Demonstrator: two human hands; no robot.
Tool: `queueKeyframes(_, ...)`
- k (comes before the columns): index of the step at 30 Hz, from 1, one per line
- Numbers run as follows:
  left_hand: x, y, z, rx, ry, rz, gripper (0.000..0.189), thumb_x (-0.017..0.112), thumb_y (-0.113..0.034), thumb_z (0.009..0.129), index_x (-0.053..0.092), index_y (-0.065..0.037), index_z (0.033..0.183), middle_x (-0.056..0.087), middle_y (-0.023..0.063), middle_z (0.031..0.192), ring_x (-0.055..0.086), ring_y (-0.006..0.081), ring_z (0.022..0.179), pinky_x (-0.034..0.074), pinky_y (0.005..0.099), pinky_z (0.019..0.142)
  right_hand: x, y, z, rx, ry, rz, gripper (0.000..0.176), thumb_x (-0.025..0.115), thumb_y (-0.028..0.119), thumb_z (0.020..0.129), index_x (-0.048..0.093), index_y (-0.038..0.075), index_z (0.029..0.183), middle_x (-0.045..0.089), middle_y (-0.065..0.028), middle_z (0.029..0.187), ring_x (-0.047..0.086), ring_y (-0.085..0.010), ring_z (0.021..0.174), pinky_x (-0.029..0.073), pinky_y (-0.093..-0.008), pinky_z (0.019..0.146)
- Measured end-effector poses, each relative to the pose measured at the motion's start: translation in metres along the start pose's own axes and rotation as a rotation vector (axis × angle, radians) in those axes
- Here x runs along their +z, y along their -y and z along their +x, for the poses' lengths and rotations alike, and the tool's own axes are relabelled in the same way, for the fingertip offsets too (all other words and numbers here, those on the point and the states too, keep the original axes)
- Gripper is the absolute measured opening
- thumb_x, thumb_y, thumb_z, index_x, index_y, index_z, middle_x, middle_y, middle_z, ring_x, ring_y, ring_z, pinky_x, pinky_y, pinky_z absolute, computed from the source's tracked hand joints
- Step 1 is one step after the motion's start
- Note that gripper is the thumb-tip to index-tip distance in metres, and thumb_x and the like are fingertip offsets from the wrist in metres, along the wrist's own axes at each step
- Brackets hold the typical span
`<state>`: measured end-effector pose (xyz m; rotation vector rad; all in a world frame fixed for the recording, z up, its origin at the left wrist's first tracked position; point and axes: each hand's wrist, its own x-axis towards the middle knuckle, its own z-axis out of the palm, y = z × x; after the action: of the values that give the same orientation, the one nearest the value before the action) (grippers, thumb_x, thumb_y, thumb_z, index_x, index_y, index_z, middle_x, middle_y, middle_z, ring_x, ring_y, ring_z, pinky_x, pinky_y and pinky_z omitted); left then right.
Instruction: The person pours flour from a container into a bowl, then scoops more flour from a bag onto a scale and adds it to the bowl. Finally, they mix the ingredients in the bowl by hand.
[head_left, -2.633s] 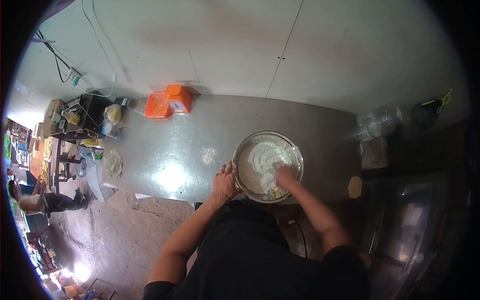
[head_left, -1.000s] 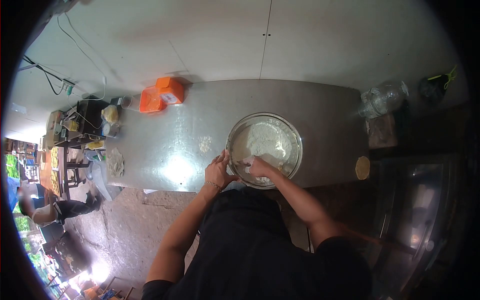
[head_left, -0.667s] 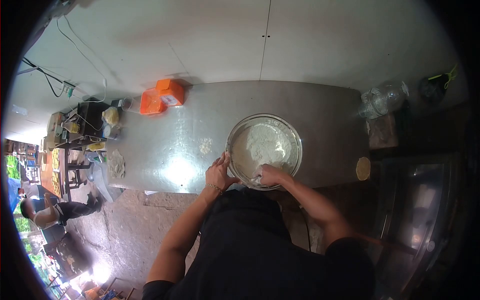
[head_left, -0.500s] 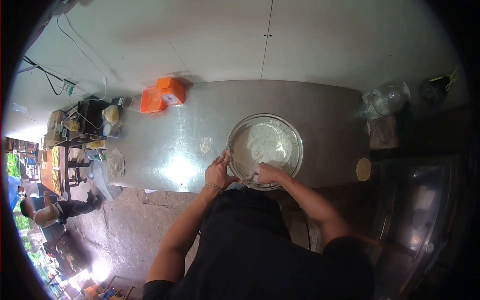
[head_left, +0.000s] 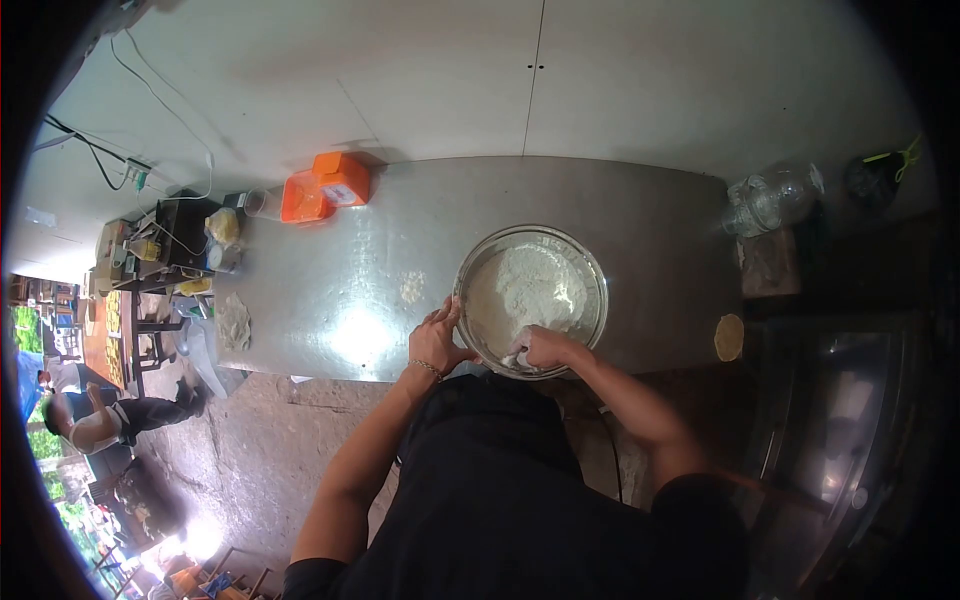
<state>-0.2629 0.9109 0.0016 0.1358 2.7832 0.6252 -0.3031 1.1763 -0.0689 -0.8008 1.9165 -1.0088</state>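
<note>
A round metal bowl [head_left: 598, 318] stands at the front edge of the steel table, with white flour [head_left: 540, 285] heaped inside. My left hand [head_left: 436, 340] grips the bowl's left side, thumb near the front rim and fingers along the outer wall. Inside the bowl, near its front rim, my right hand [head_left: 541, 347] has its fingers curled into the flour. White powder coats those fingertips, which are partly hidden.
Orange containers [head_left: 340, 180] stand at the table's back left. A crumpled plastic bag [head_left: 233, 322] lies at the left end, a round yellowish piece [head_left: 729, 338] at the right. A large clear bottle [head_left: 775, 198] is back right. A person [head_left: 95, 425] is far left.
My right hand has shifted slightly to the right within the bowl, its fingers still in the flour. The left hand stays on the bowl's side.
</note>
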Motion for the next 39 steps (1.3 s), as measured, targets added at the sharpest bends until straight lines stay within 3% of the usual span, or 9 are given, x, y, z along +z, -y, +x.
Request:
queueKeyframes(4, -0.001, 0.000, 0.002, -0.011, 0.004, -0.005, 0.124, 0.096, -0.045, 0.050, 0.042, -0.008, 0.155, 0.049, 0.0150, 0.156, 0.059, 0.0366, 0.130, 0.052, 0.0411, 0.106, 0.005, 0.002, 0.037, 0.048, 0.000, -0.119, 0.046, 0.058, 0.008, 0.074, 0.074, 0.004, 0.117, 0.076, -0.0196, 0.106, 0.073, -0.0319, 0.095, 0.055, -0.0375, 0.085)
queueKeyframes(8, -0.001, 0.000, 0.002, -0.021, 0.015, -0.016, 0.124, 0.096, -0.045, 0.050, 0.043, -0.008, 0.155, 0.049, 0.0128, 0.156, 0.059, 0.0350, 0.130, 0.052, 0.0408, 0.105, 0.016, 0.006, 0.058, -0.051, -0.259, 0.271, 0.051, 0.056, 0.006, 0.075, 0.068, 0.003, 0.124, 0.072, -0.0248, 0.112, 0.070, -0.0356, 0.105, 0.054, -0.0395, 0.088)
queueKeyframes(11, 0.001, -0.001, 0.001, -0.043, 0.021, -0.020, 0.122, 0.096, -0.046, 0.050, 0.044, -0.009, 0.155, 0.049, 0.0115, 0.156, 0.059, 0.0337, 0.130, 0.053, 0.0407, 0.105, 0.014, 0.018, 0.043, 0.026, -0.261, 0.001, 0.048, 0.058, 0.007, 0.076, 0.071, 0.006, 0.123, 0.073, -0.0232, 0.111, 0.071, -0.0372, 0.100, 0.055, -0.0402, 0.087)
queueKeyframes(17, -0.002, -0.007, 0.000, -0.057, 0.059, -0.009, 0.124, 0.096, -0.047, 0.050, 0.043, -0.011, 0.156, 0.050, 0.0152, 0.155, 0.058, 0.0341, 0.132, 0.052, 0.0410, 0.106, -0.014, 0.000, -0.013, 0.075, 0.116, -0.212, 0.045, 0.059, 0.006, 0.072, 0.075, 0.008, 0.114, 0.073, -0.0204, 0.107, 0.069, -0.0392, 0.098, 0.055, -0.0419, 0.086)
queueKeyframes(20, 0.002, -0.004, -0.001, -0.049, 0.039, -0.012, 0.122, 0.096, -0.047, 0.051, 0.044, -0.012, 0.156, 0.050, 0.0161, 0.155, 0.058, 0.0334, 0.132, 0.052, 0.0412, 0.106, -0.027, -0.009, -0.023, 0.121, 0.018, -0.310, 0.042, 0.059, 0.004, 0.071, 0.076, 0.007, 0.109, 0.074, -0.0189, 0.105, 0.069, -0.0395, 0.099, 0.055, -0.0436, 0.087)
queueKeyframes(23, 0.000, -0.007, -0.003, -0.065, 0.049, -0.016, 0.121, 0.096, -0.046, 0.052, 0.043, -0.013, 0.156, 0.049, 0.0155, 0.155, 0.058, 0.0331, 0.132, 0.053, 0.0413, 0.105, -0.027, -0.018, -0.019, 0.009, -0.339, -0.352, 0.040, 0.059, 0.004, 0.072, 0.076, 0.005, 0.107, 0.074, -0.0194, 0.105, 0.069, -0.0395, 0.099, 0.055, -0.0451, 0.088)
queueKeyframes(33, 0.000, -0.009, -0.010, -0.114, 0.037, -0.077, 0.133, 0.097, -0.047, 0.051, 0.032, -0.010, 0.160, 0.044, 0.0159, 0.159, 0.057, 0.0340, 0.133, 0.052, 0.0419, 0.106, -0.038, -0.019, 0.006, 0.379, -0.677, -0.469, 0.059, 0.065, 0.014, 0.082, 0.060, 0.010, 0.141, 0.056, -0.0237, 0.144, 0.055, -0.0416, 0.130, 0.046, -0.0481, 0.109)
queueKeyframes(36, 0.004, -0.006, -0.010, -0.136, 0.023, -0.097, 0.137, 0.097, -0.048, 0.051, 0.027, -0.006, 0.161, 0.042, 0.0179, 0.160, 0.056, 0.0344, 0.135, 0.051, 0.0410, 0.107, -0.050, 0.002, 0.014, 0.535, -0.772, -0.306, 0.063, 0.066, 0.017, 0.084, 0.054, 0.008, 0.145, 0.055, -0.0237, 0.146, 0.053, -0.0422, 0.133, 0.044, -0.0487, 0.112)
queueKeyframes(39, 0.012, -0.001, -0.008, -0.137, 0.027, -0.074, 0.140, 0.096, -0.050, 0.053, 0.021, -0.003, 0.162, 0.040, 0.0174, 0.161, 0.057, 0.0358, 0.133, 0.052, 0.0417, 0.106, -0.048, -0.020, 0.036, 0.546, -0.878, -0.427, 0.067, 0.068, 0.017, 0.082, 0.052, 0.006, 0.147, 0.055, -0.0241, 0.145, 0.054, -0.0421, 0.132, 0.043, -0.0491, 0.112)
